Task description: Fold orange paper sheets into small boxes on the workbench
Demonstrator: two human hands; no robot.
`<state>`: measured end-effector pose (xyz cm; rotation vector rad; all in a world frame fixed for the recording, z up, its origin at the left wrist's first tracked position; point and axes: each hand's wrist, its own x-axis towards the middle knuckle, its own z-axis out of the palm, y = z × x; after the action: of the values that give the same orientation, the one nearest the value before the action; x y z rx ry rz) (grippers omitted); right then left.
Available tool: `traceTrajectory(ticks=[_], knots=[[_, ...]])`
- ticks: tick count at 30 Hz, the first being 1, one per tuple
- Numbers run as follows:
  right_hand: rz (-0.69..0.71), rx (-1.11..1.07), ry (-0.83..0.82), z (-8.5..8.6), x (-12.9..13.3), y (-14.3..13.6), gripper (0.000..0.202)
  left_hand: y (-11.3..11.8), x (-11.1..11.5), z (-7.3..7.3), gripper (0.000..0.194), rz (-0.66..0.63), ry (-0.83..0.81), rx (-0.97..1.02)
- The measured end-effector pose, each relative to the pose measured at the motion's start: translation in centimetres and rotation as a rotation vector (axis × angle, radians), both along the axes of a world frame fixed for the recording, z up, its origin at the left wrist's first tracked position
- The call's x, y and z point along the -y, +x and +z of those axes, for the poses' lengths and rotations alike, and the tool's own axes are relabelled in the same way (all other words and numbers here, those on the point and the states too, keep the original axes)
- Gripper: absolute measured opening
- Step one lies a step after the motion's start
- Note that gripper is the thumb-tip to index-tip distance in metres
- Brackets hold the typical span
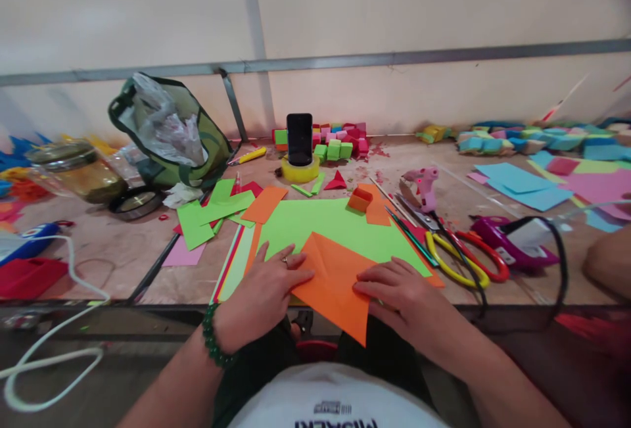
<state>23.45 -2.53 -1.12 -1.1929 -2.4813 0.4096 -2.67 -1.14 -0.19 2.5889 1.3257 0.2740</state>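
Observation:
A sheet of orange paper [335,280] with a crease near its top corner lies tilted before me, its lower corner jutting past the table edge. My left hand [263,293], wearing a green bead bracelet [213,336], is at the paper's left edge with the index finger on top; its thumb is hidden. On the right edge, my right hand [401,293] grips the paper, fingers above and thumb below. Beneath them are a bright green sheet [310,217] and other coloured sheets. A small folded orange piece [360,200] rests on the green sheet's far right.
To the right lie yellow-and-red-handled scissors [456,260], a pink glue gun [422,188] and a purple tool [513,244]. A phone [300,139] stands on a tape roll [300,170] at the back. Leftward are green paper strips [194,224], a bag [211,135] and a jar [79,171].

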Motion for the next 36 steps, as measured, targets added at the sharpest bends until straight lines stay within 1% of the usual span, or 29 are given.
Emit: traceTrajectory(ticks=[1,3,5,6,7,8,10,14,17,19,22,23,26,28,31,33,34,35,36], knots=[[-0.002,-0.013,0.036,-0.1,0.0,-0.4,0.022,0.1,0.2,-0.1,0.055,0.028,0.040,-0.016],[-0.016,-0.041,0.054,-0.3,-0.1,-0.9,0.025,0.6,0.8,-0.4,0.047,0.026,0.064,0.015],[-0.022,-0.069,0.012,-0.4,-0.3,-1.0,0.025,1.1,1.3,-0.9,0.033,-0.010,0.024,0.110],[-0.021,-0.081,-0.015,-0.4,-0.5,-0.9,0.024,1.2,1.4,-1.2,0.025,-0.004,0.005,0.161],[-0.024,-0.089,-0.040,-0.5,-0.7,-0.9,0.021,1.3,1.5,-1.5,0.019,0.024,-0.006,0.206],[-0.031,-0.092,-0.063,-0.5,-1.0,-0.8,0.018,1.3,1.4,-1.8,0.017,0.068,-0.012,0.244],[-0.072,-0.082,-0.097,-0.7,-1.8,-0.8,0.019,1.3,1.0,-2.2,0.020,0.163,-0.020,0.299],[-0.239,-0.004,-0.089,-1.1,-3.5,-1.4,0.035,1.1,-0.1,-2.6,0.025,0.289,-0.015,0.330],[-0.342,0.036,-0.064,-1.0,-4.5,-2.1,0.032,1.1,-0.8,-2.5,0.024,0.318,-0.032,0.325],[-0.396,0.038,-0.093,-0.6,-4.8,-2.5,0.033,1.2,-1.1,-2.2,0.021,0.324,-0.064,0.321],[-0.449,0.069,-0.217,0.3,-5.2,-3.0,0.051,1.3,-1.6,-1.7,0.018,0.332,-0.107,0.285],[-0.459,0.085,-0.254,0.6,-5.3,-3.1,0.054,1.3,-1.7,-1.5,0.019,0.332,-0.121,0.270],[-0.461,0.094,-0.310,1.0,-5.8,-3.3,0.051,1.4,-1.8,-1.2,0.018,0.330,-0.142,0.258],[-0.440,0.039,-0.326,0.8,-6.0,-3.3,0.047,1.3,-1.8,-1.3,0.017,0.328,-0.133,0.272],[-0.373,-0.142,-0.385,0.2,-6.2,-3.1,0.040,1.1,-1.6,-1.6,0.017,0.317,-0.115,0.295],[-0.304,-0.283,-0.476,-0.1,-6.1,-2.9,0.037,0.9,-1.6,-1.7,0.013,0.323,-0.110,0.315],[-0.270,-0.346,-0.524,-0.1,-5.9,-2.9,0.036,0.8,-1.6,-1.6,0.017,0.334,-0.100,0.338],[-0.239,-0.398,-0.563,0.0,-5.8,-2.8,0.035,0.7,-1.6,-1.5,0.030,0.344,-0.091,0.371],[-0.214,-0.434,-0.588,0.1,-5.5,-2.8,0.033,0.7,-1.7,-1.3,0.047,0.352,-0.089,0.418]])
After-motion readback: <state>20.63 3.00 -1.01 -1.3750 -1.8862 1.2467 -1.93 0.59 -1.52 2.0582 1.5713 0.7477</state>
